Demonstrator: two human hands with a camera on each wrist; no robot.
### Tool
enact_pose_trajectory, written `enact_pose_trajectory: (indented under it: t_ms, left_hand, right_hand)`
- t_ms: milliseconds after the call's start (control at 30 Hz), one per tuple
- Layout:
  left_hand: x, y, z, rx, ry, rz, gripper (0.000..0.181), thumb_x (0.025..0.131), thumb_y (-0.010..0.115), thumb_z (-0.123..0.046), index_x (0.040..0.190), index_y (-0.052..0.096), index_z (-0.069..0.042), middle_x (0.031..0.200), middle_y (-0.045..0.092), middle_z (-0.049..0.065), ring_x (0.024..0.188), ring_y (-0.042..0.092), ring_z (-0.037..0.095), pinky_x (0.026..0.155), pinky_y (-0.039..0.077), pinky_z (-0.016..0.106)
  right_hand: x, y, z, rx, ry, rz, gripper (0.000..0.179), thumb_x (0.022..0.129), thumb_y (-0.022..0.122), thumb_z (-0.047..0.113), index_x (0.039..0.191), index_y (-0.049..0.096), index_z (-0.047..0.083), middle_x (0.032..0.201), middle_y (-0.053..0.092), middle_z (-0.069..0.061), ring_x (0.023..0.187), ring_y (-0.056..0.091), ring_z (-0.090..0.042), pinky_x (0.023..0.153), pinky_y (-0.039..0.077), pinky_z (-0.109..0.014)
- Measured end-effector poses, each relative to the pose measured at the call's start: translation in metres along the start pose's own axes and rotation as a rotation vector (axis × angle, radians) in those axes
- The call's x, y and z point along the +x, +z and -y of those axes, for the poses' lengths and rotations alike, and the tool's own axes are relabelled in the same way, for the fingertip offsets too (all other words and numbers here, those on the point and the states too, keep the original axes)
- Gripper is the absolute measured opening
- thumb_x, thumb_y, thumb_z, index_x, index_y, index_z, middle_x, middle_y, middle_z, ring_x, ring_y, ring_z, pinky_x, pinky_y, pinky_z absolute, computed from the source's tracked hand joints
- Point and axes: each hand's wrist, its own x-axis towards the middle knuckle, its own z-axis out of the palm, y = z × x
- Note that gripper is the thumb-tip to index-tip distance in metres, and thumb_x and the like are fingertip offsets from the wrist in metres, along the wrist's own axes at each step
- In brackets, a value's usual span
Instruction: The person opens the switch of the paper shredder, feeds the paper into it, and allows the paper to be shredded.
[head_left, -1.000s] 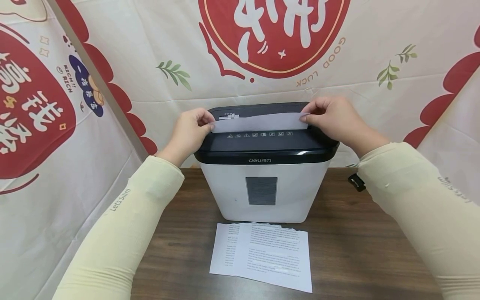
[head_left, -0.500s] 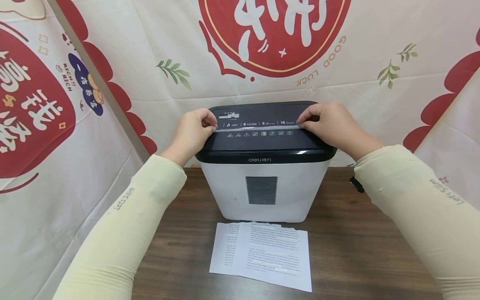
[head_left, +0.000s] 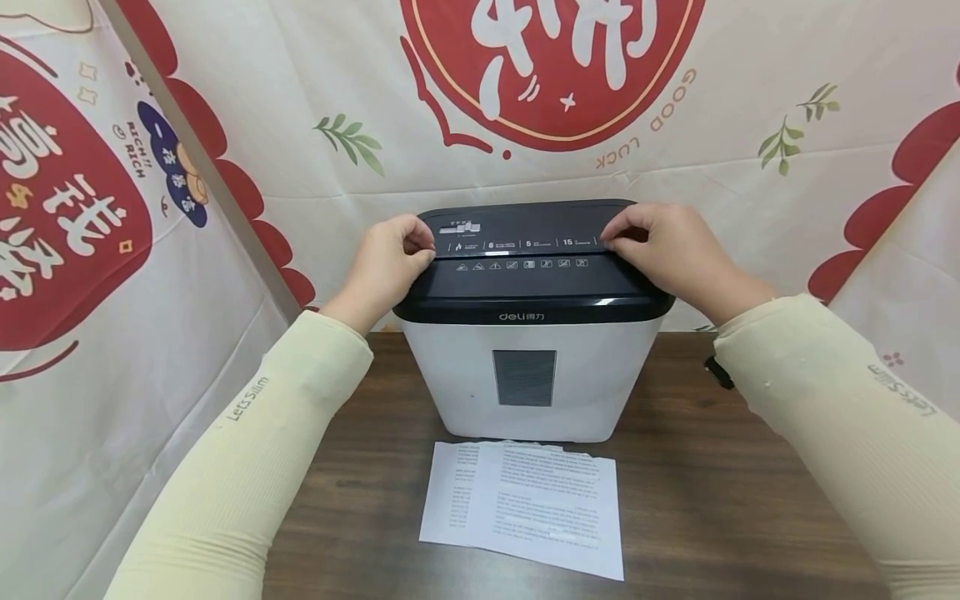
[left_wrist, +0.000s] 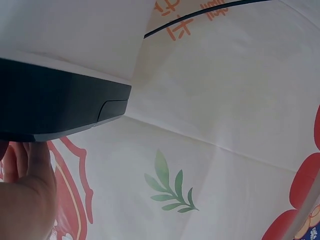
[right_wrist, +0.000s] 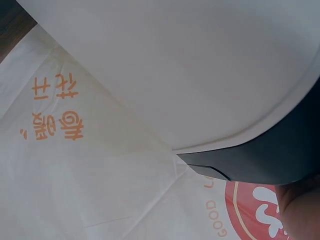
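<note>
A paper shredder (head_left: 442, 358) with a white bin and dark lid (head_left: 517, 287) stands upright in the head view. At the left end of its feed slot (head_left: 540, 255), my left hand (head_left: 384, 262) has thumb and forefinger tips close together. My right hand (head_left: 675, 254) is in a similar curled pose at the slot's right end. No sheet stands up between them, and the slot shows as a dark line. The left wrist view shows the left hand (left_wrist: 27, 200) against the lid's edge; part of the right hand (right_wrist: 302, 212) is in the right wrist view.
Printed sheets (head_left: 540, 517) with torn top edges lie overlapping on the brown wooden table (head_left: 360, 500), in front of the shredder. Behind it hangs a cream cloth (head_left: 285, 108) with red prints. Another printed cloth (head_left: 112, 333) closes off the left side.
The white sheet that both hands pinched has sunk down into the slot and out of sight. My right hand has come down slightly towards the lid; the left has barely moved.
</note>
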Motion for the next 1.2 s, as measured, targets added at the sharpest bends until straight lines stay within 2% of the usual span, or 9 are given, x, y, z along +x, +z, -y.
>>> enact_pose_trajectory:
  t_ms: [100,367,500,733,1033,1067,1100,1200]
  left_hand:
    - [-0.002,0.000,0.001,0.004,0.003,-0.010,0.003,0.092,0.062,-0.004,0.094,0.060,-0.005,0.099,0.065,0.012,0.093,0.060,0.023,0.089,0.048,0.034]
    - [-0.007,-0.001,0.004,0.026,0.029,-0.061,0.017,0.092,0.062,-0.008,0.108,0.062,-0.001,0.108,0.065,0.013,0.103,0.058,0.024,0.096,0.045,0.037]
    - [-0.011,-0.002,0.009,0.046,0.036,-0.086,0.023,0.093,0.062,-0.009,0.115,0.061,-0.001,0.115,0.063,0.014,0.111,0.056,0.026,0.100,0.043,0.039]
    - [-0.019,-0.003,0.017,0.040,0.054,-0.126,0.030,0.092,0.063,-0.011,0.120,0.059,0.000,0.119,0.060,0.014,0.112,0.055,0.026,0.099,0.044,0.039]
    - [-0.032,-0.009,0.029,-0.037,0.028,-0.170,0.035,0.092,0.063,-0.012,0.125,0.057,-0.001,0.125,0.056,0.014,0.114,0.054,0.026,0.101,0.044,0.040]
    - [-0.035,-0.010,0.030,-0.036,0.021,-0.171,0.035,0.092,0.063,-0.012,0.125,0.056,-0.002,0.126,0.056,0.014,0.115,0.054,0.026,0.101,0.043,0.040]
    - [-0.037,-0.010,0.032,-0.038,0.018,-0.175,0.036,0.092,0.063,-0.012,0.125,0.056,-0.002,0.126,0.056,0.014,0.115,0.054,0.026,0.102,0.043,0.040]
    - [-0.043,-0.012,0.037,-0.042,0.006,-0.192,0.036,0.092,0.064,-0.013,0.126,0.057,-0.003,0.126,0.057,0.013,0.114,0.055,0.025,0.102,0.044,0.040]
  right_hand:
    - [-0.002,0.000,-0.001,0.013,-0.021,-0.021,0.017,0.092,0.062,0.005,0.105,0.070,-0.001,0.106,0.066,-0.023,0.096,0.055,-0.034,0.087,0.046,-0.050]
    - [-0.008,0.002,-0.006,0.015,-0.057,-0.080,0.020,0.093,0.062,0.006,0.110,0.068,-0.001,0.107,0.063,-0.022,0.091,0.055,-0.034,0.083,0.047,-0.048]
    - [-0.013,0.001,-0.009,0.036,-0.036,-0.099,0.025,0.094,0.061,0.011,0.116,0.065,-0.001,0.113,0.059,-0.022,0.097,0.053,-0.037,0.088,0.047,-0.053]
    - [-0.023,-0.002,-0.013,0.087,-0.030,-0.151,0.032,0.094,0.061,0.014,0.121,0.061,-0.003,0.119,0.056,-0.023,0.109,0.049,-0.037,0.096,0.042,-0.057]
    - [-0.041,-0.007,-0.020,0.141,-0.013,-0.176,0.049,0.093,0.063,0.022,0.136,0.051,0.001,0.135,0.048,-0.021,0.119,0.046,-0.036,0.100,0.039,-0.058]
    - [-0.043,-0.007,-0.021,0.148,-0.004,-0.177,0.051,0.093,0.064,0.024,0.138,0.050,0.002,0.137,0.047,-0.020,0.121,0.045,-0.036,0.101,0.038,-0.056]
    - [-0.046,-0.007,-0.022,0.157,0.003,-0.182,0.054,0.092,0.065,0.024,0.139,0.049,0.003,0.138,0.046,-0.019,0.122,0.045,-0.036,0.104,0.039,-0.050]
    - [-0.053,-0.007,-0.025,0.157,0.025,-0.197,0.059,0.091,0.066,0.026,0.143,0.045,0.007,0.141,0.045,-0.017,0.123,0.045,-0.034,0.103,0.038,-0.026]
